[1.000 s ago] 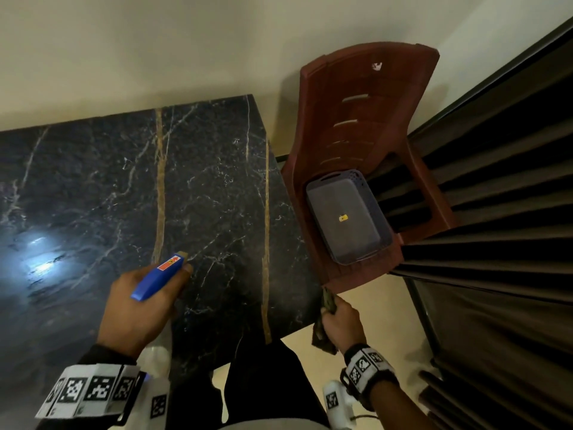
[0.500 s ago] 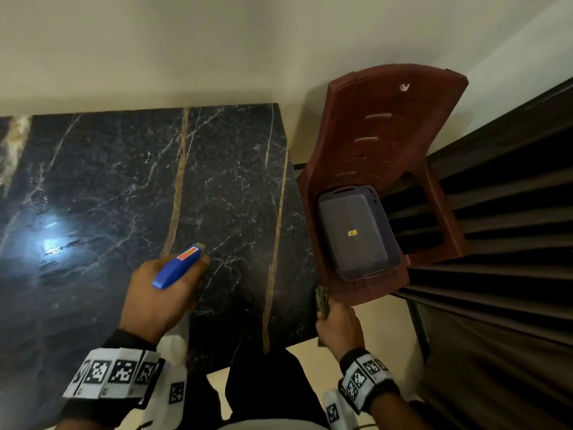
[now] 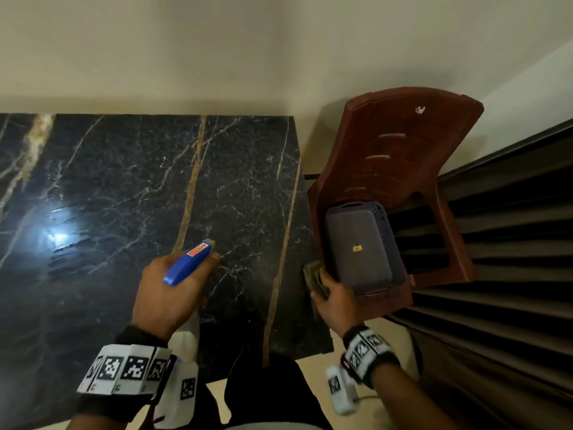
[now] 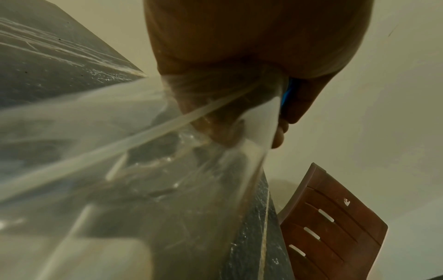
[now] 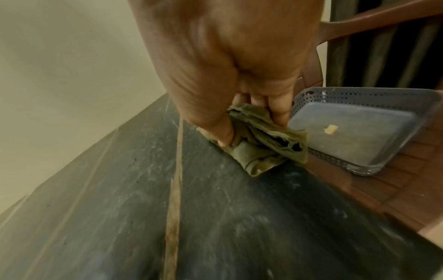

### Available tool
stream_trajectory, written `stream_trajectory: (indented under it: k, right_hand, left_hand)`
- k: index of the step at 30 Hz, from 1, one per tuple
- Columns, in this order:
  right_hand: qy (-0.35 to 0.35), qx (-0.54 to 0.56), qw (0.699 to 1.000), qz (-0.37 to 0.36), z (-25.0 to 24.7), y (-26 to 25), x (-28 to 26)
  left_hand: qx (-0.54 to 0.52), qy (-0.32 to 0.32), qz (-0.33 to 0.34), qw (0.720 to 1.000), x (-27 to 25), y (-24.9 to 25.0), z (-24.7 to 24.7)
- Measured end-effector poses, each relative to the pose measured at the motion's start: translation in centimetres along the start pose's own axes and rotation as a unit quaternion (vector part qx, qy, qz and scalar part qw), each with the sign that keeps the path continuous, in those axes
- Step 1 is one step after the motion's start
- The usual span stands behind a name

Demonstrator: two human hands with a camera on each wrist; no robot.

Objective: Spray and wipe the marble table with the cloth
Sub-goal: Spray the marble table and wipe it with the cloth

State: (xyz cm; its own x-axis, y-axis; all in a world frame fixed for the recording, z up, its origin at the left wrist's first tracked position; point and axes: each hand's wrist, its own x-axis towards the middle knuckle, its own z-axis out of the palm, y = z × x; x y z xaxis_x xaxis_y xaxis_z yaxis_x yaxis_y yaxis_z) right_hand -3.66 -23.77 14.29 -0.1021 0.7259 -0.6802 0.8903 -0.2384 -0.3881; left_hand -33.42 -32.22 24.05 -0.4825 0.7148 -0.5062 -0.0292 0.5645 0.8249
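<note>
The right hand is pinching the bunched green cloth, having risen from below the edge to the marble table (beside the basket), while the left hand is gripping the spray bottle, its blue head lying lengthwise, aiming up-right across the table.

Dim, warm indoor light, colours muddy. Head view: bluish-white glare spot on the polished counter at left, soft shadow along the wall behind it, wide-angle bending at the edges. Left wrist view: translucent spray bottle fills the lower left, badly out of focus. Right wrist view: near counter surface smeared by motion blur, cloth fairly sharp.
</note>
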Motion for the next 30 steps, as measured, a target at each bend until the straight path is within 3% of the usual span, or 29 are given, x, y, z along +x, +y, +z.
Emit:
stream_trajectory:
  k: [5, 11, 15, 19, 25, 28, 30]
  right_hand:
    - [-0.033, -0.011, 0.999, -0.002, 0.6, 2.5, -1.4]
    - [0.038, 0.021, 0.999, -0.033, -2.4, -5.1, 8.4]
    - [0.041, 0.043, 0.995, -0.075, -4.0, -8.6, 12.9]
    - [0.014, 0.028, 0.994, -0.108, -2.6, -4.6, 9.4]
    - [-0.050, -0.041, 0.994, -0.089, 0.2, 3.3, -0.2]
    - [-0.050, -0.069, 0.994, -0.067, 0.4, 3.5, 0.1]
    - [-0.019, -0.049, 0.996, -0.072, -0.4, 0.9, 2.4]
  left_hand:
    - [-0.020, -0.007, 0.001, 1.000, 0.8, 0.2, 0.0]
    - [-0.009, 0.007, -0.002, 1.000, 1.2, -0.1, 0.0]
    - [0.000, 0.009, -0.018, 1.000, 1.4, -0.4, -0.4]
    - [-0.005, 0.017, -0.021, 1.000, 1.6, 0.1, -0.6]
    - [-0.023, 0.022, -0.026, 0.999, 2.2, 0.6, -0.8]
    - [-0.021, 0.025, -0.022, 0.999, 2.5, 0.7, -1.0]
    - [-0.013, 0.031, -0.018, 0.999, 2.5, 0.8, -1.3]
